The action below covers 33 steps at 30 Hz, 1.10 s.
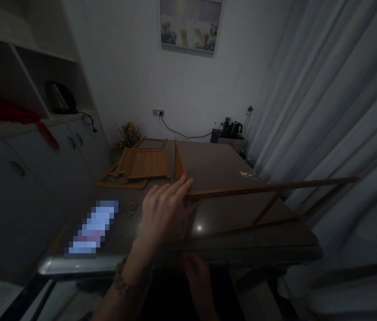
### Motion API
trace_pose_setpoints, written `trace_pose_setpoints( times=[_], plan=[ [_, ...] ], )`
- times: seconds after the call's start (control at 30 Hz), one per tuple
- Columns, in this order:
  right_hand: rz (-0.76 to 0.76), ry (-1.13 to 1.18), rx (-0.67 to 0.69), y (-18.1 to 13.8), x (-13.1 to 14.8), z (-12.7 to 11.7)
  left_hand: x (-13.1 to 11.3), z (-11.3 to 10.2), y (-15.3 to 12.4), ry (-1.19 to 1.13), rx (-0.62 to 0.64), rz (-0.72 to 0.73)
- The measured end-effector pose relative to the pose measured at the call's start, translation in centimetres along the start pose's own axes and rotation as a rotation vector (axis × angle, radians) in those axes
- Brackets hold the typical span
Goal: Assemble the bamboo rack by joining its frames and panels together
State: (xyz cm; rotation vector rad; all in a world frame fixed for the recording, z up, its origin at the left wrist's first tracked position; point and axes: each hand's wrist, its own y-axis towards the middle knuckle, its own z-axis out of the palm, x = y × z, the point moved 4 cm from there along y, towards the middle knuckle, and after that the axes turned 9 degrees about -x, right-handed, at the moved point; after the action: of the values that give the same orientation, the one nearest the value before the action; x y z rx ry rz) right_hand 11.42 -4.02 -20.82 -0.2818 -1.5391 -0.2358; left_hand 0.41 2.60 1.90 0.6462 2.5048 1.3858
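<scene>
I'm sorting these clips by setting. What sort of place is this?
Probably a room in a home, dimly lit: a dark table with flat wooden panels, one wooden frame in the grip of the left hand, built-in shelves holding a kettle, long curtains and a framed picture.

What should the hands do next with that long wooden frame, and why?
Probably pull the wooden frame back over the table. The left hand grips only its near end, the right hand sits low by the table edge, and the far end juts past the table, unsupported.
</scene>
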Motion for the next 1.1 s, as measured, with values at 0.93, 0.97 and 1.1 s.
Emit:
trace_pose_setpoints(
  times=[0.93, 0.97, 1.1],
  plan=[
    [-0.337, -0.277, -0.003, -0.5, 0.5, 0.6, -0.2, -0.2, 0.1, -0.031, 0.007, -0.01],
    [-0.373, -0.307, 0.003, -0.5, 0.5, 0.5, -0.2, -0.2, 0.1, -0.032, 0.006, -0.012],
    [-0.495, -0.431, -0.04, -0.2, 0.0, -0.2, -0.1, -0.2, 0.0, -0.022, 0.016, -0.014]
  ],
)
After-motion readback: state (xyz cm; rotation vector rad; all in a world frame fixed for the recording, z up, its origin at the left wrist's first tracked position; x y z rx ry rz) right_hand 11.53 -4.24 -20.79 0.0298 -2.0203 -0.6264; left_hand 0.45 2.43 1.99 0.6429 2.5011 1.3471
